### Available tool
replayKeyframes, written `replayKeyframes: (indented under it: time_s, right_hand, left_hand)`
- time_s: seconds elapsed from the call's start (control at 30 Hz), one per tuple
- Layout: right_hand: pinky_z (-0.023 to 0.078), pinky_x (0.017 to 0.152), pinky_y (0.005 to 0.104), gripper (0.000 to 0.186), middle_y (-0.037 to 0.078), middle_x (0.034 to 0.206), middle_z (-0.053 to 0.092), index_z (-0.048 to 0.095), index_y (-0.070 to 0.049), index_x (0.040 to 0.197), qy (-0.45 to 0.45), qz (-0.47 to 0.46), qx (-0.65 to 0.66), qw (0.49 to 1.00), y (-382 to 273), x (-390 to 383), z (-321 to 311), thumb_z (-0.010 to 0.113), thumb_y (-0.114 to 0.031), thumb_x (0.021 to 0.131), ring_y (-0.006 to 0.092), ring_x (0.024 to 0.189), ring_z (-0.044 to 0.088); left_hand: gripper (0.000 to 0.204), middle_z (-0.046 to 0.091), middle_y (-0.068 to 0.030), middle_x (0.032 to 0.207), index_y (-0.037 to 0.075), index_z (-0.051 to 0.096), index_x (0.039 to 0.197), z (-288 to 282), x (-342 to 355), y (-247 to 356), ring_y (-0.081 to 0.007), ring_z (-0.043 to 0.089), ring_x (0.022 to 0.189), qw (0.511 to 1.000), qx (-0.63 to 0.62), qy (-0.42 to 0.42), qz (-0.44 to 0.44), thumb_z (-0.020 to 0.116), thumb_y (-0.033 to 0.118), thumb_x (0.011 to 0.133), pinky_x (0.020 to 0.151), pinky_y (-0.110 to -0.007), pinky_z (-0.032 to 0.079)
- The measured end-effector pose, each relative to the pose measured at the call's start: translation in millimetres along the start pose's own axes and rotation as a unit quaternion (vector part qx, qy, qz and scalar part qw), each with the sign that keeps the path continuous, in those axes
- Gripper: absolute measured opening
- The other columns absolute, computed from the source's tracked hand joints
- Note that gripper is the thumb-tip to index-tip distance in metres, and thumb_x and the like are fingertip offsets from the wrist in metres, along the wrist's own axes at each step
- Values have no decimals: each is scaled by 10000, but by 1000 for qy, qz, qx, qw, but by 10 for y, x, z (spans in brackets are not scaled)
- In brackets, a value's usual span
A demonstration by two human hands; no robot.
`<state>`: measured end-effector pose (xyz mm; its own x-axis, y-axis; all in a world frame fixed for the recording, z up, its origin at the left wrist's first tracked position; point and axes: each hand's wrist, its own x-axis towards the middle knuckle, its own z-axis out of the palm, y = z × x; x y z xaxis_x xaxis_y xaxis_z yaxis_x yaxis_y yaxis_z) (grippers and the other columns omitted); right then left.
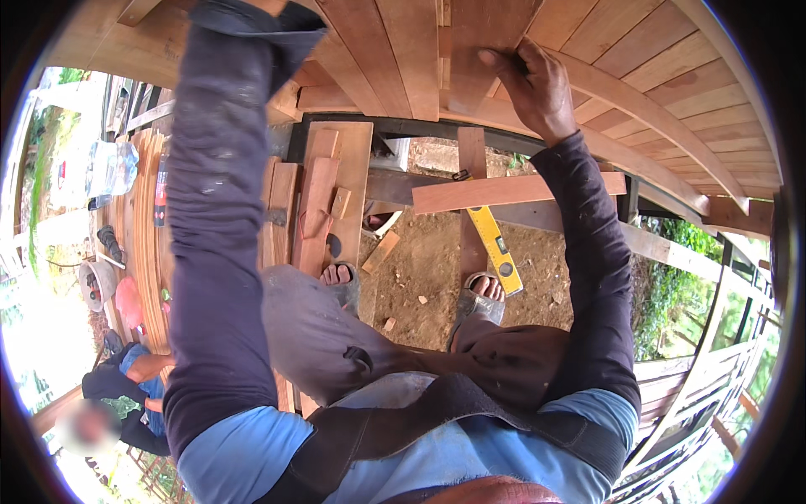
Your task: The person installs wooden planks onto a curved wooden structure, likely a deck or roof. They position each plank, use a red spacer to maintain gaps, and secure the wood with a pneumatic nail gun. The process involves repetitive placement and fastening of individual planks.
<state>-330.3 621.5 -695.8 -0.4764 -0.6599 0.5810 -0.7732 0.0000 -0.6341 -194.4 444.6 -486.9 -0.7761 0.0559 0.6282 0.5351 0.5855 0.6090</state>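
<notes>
Reddish-brown wooden boards (646, 80) fan from 11 round to 2 o'clock. Right hand (544, 92) raised between 1 and 2 o'clock, at a wide plank (491, 42) near 1 o'clock; its fingers are half curled, thumb apart and pointing to the plank's face. Cannot tell whether they grip or only press. Left sleeve (218, 168) runs up to 11 o'clock; left hand out of view past the cuff, so cannot tell how its fingers stand or what they hold.

Lower down: loose board (495, 195) lies crosswise at 2 o'clock, passing behind the right sleeve (588, 227). Yellow spirit level (484, 225) at 3 o'clock, partly under that board, lower end beside the right foot (487, 287). Wood offcuts (319, 193) on a broad board (357, 160), 10 o'clock. Brown earth (420, 269) near centre. Another person (138, 395), 8 o'clock, well apart.
</notes>
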Motion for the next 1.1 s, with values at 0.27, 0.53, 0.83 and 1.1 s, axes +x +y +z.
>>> replayKeyframes:
  time_s: [0.27, 0.53, 0.83, 1.1]
  right_hand:
    - [473, 587, 354, 303, 94, 707, 648, 685, -35, 1023, -18, 31, 20, 999, -145, -41, 60, 722, -326, 949, 205, 591, 600]
    - [492, 597, 414, 324, 168, 745, 666, 678, -28, 1049, -21, 64, -18, 998, 143, -29, 102, 726, -329, 940, 344, 645, 660]
    - [503, 640, 408, 286, 169, 774, 666, 633, -12, 1043, -44, 91, 17, 995, 139, 166, 182, 704, -276, 960, 316, 671, 658]
    - [510, 665, 412, 259, 195, 777, 659, 622, 7, 993, -36, 38, 63, 997, 241, 38, 229, 705, -236, 955, 341, 734, 689]
  left_hand:
    - [294, 717, -28, 956, 9, 668, 1106, 424, -343, -502, -63, 636, 743, 972, -19, 208, 108, 802, 184, 912, 642, -234, 540]
    - [374, 722, -128, 984, -29, 647, 1190, 668, -607, -509, -176, 701, 837, 962, 137, 205, -117, 799, 147, 897, 750, -307, 574]
    - [476, 654, -94, 1013, 16, 620, 1208, 813, -597, -835, -164, 663, 771, 932, 194, 305, -36, 858, 177, 829, 633, -294, 531]
    - [714, 570, -152, 1284, 46, 522, 1351, 932, -702, -960, -314, 558, 1160, 898, 308, 314, 32, 891, 223, 766, 922, -426, 473]
